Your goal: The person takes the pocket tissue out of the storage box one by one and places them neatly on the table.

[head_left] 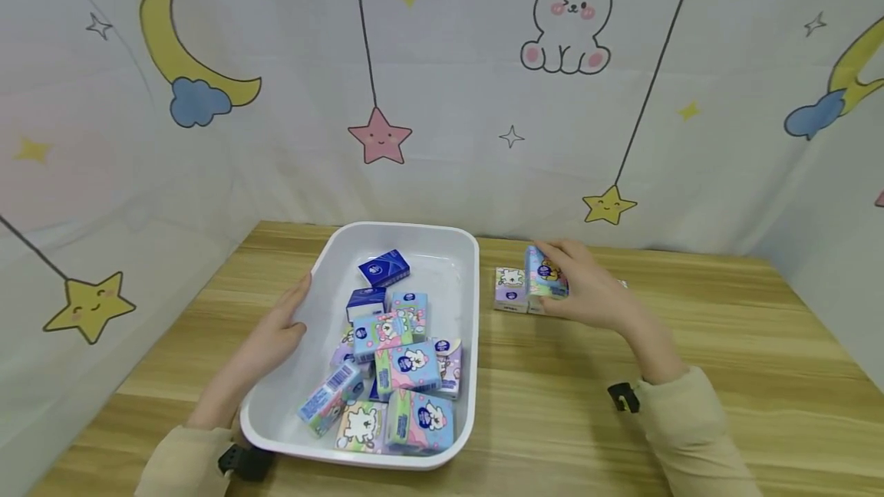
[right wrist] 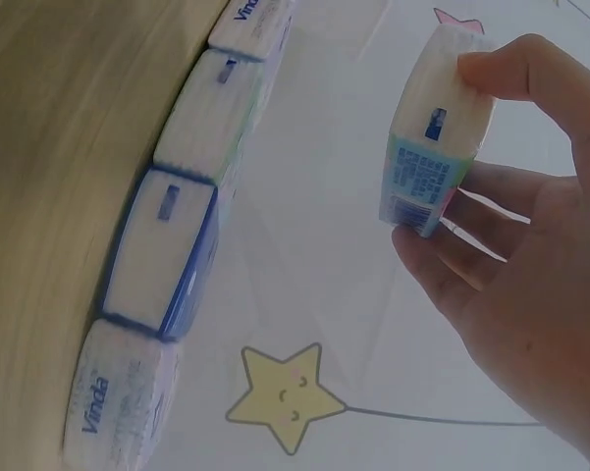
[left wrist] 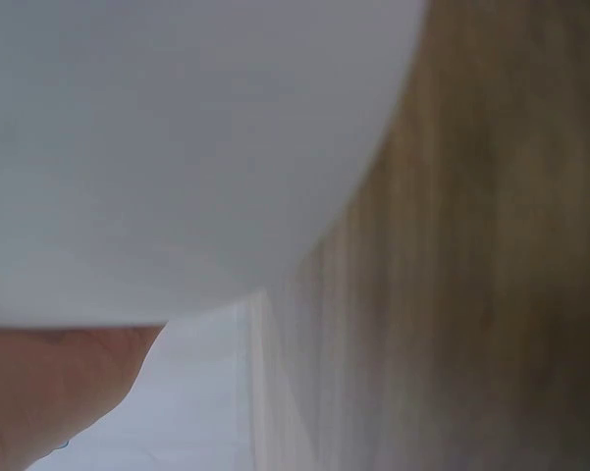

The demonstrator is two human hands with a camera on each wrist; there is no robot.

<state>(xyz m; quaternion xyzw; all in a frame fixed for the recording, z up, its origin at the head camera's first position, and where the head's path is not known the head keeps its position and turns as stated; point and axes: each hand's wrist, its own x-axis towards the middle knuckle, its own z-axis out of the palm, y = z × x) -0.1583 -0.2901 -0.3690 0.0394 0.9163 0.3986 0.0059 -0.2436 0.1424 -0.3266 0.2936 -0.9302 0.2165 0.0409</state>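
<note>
Your right grip [head_left: 587, 290] clamped on a light-blue tissue pack [right wrist: 432, 113], small print illegible, held near the worktop [head_left: 552, 405] row, one white-sided pack [right wrist: 118, 402] reading "Vinda", your left grip [head_left: 265, 340] straight-fingered against the white tub [head_left: 449, 274].

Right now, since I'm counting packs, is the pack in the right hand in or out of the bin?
Out: in the head view, the right hand grips the pack to the right of the white bin.
</note>
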